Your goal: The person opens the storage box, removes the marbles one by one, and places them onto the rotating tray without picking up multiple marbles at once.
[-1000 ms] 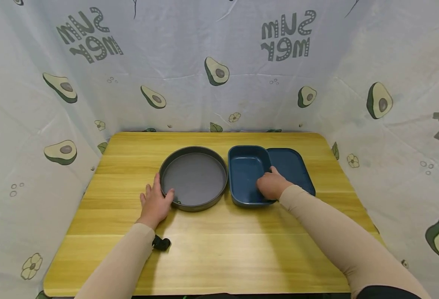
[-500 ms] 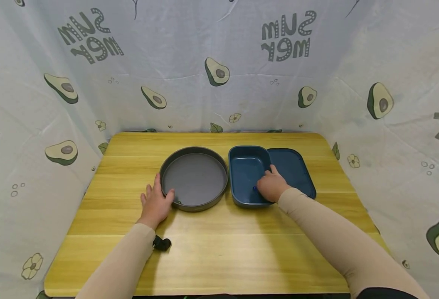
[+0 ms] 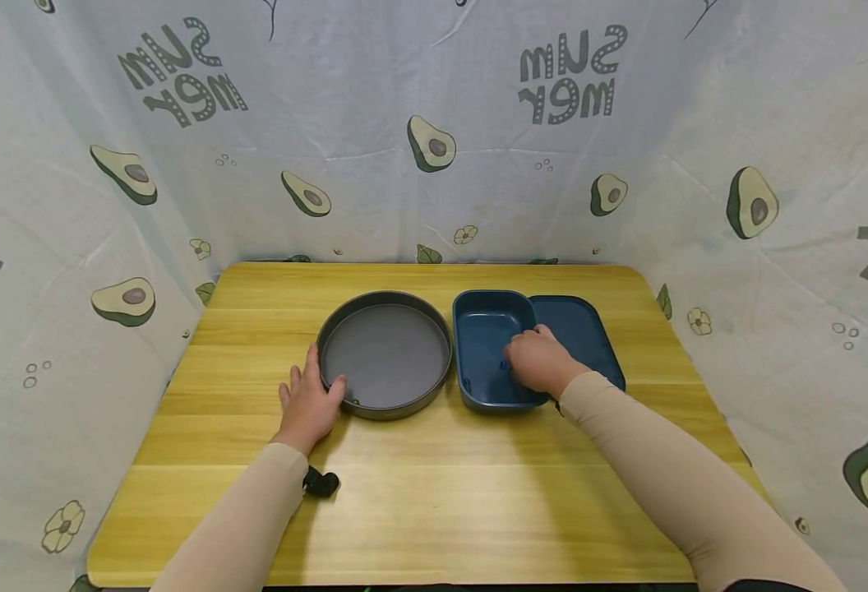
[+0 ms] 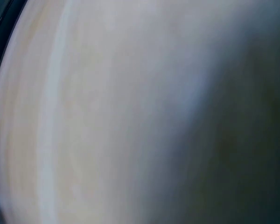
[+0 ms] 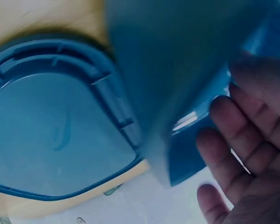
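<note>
In the head view, my left hand (image 3: 308,408) rests with spread fingers against the near left rim of a round grey pan (image 3: 385,362). A tiny dark green piece (image 3: 356,401) lies at the pan's near edge. My right hand (image 3: 541,360) reaches into a blue rectangular box (image 3: 487,329), its fingers bent. Right at its fingertips shows a tiny dark blue piece (image 3: 504,365); another small dark piece (image 3: 467,385) sits near the box's left wall. The right wrist view shows the fingers (image 5: 233,126) bent and the thumb close to the index finger; whether they pinch something is unclear.
A flat blue lid (image 3: 578,337) lies on the wooden table (image 3: 419,493) just right of the box. Pan and box stand side by side. A black wrist device (image 3: 320,483) shows beneath my left wrist. A patterned curtain (image 3: 375,123) surrounds the table's back and sides. The left wrist view is blurred.
My right hand has shifted slightly inside the box. A small dark piece now shows by the box's left wall where none was seen before. The left hand has stayed at the pan.
</note>
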Available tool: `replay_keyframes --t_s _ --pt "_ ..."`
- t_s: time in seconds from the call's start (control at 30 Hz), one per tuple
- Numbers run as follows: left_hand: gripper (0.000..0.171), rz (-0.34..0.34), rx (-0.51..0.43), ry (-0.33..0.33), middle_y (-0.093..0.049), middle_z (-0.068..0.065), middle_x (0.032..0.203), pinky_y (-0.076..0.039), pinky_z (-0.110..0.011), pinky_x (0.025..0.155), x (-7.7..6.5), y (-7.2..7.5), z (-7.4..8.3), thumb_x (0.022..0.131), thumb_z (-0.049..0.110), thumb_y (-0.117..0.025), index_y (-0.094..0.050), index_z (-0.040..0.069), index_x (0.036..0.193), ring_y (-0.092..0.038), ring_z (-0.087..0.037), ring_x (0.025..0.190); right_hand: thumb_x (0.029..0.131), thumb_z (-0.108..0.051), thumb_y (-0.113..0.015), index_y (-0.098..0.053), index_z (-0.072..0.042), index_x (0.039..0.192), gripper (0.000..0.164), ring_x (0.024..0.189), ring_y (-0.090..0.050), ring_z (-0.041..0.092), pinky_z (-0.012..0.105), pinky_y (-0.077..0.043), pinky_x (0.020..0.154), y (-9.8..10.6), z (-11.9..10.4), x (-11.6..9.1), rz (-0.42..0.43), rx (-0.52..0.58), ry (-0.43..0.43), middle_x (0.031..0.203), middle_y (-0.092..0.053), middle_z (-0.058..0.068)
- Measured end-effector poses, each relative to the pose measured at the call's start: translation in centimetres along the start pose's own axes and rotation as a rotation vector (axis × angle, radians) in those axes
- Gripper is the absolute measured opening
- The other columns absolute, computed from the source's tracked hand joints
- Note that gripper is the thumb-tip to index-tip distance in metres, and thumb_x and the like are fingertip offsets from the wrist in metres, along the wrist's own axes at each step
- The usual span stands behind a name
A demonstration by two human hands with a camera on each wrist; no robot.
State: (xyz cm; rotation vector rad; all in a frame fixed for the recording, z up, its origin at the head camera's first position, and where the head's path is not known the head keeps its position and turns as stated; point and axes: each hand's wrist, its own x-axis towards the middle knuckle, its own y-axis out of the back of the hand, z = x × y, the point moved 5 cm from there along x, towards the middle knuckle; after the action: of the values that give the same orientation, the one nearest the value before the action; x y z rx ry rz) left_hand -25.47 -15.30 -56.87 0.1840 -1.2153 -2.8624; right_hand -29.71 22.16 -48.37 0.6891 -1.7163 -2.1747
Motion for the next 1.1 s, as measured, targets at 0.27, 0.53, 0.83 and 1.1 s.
replay_keyframes --t_s 0.27,0.53,0.83,1.1 --pt "0.086 -0.004 -0.002 0.003 -0.015 -0.019 0.177 0.01 -0.071 0.126 0.0 0.1 0.0 0.107 0.048 -0.046 0.004 0.022 0.172 -0.001 -0.052 0.162 0.097 -0.019 -0.076 -0.076 -0.008 0.103 0.012 0.089 -0.068 0.021 0.04 -0.061 0.084 1.8 -1.0 0.5 0.066 0.222 -0.003 0.098 -0.07 0.006" --pt "0.086 -0.009 -0.005 0.007 -0.014 -0.018 0.177 0.01 -0.07 0.126 0.0 0.1 0.0 0.108 0.048 -0.047 0.004 0.022 0.172 0.0 -0.051 0.162 0.099 -0.019 -0.074 -0.076 -0.009 0.107 0.013 0.092 -0.067 0.019 0.039 -0.06 0.085 3.3 -2.6 1.0 0.124 0.402 0.002 0.104 -0.071 0.005" --pt "0.086 -0.017 -0.002 0.016 -0.014 -0.017 0.177 0.01 -0.069 0.127 0.0 0.0 0.1 0.107 0.048 -0.046 0.006 0.023 0.171 0.0 -0.05 0.162 0.1 -0.021 -0.073 -0.076 -0.01 0.109 0.013 0.095 -0.066 0.019 0.038 -0.059 0.087 3.6 -4.2 2.2 0.147 0.45 0.025 0.107 -0.071 0.004" --pt "0.086 -0.013 -0.014 0.011 -0.014 -0.018 0.177 0.011 -0.069 0.127 0.0 0.0 0.1 0.107 0.048 -0.047 0.005 0.024 0.171 0.0 -0.05 0.162 0.102 -0.022 -0.072 -0.075 -0.011 0.11 0.014 0.095 -0.066 0.019 0.038 -0.059 0.088 3.8 -4.9 2.6 0.144 0.45 0.024 0.107 -0.07 0.003"
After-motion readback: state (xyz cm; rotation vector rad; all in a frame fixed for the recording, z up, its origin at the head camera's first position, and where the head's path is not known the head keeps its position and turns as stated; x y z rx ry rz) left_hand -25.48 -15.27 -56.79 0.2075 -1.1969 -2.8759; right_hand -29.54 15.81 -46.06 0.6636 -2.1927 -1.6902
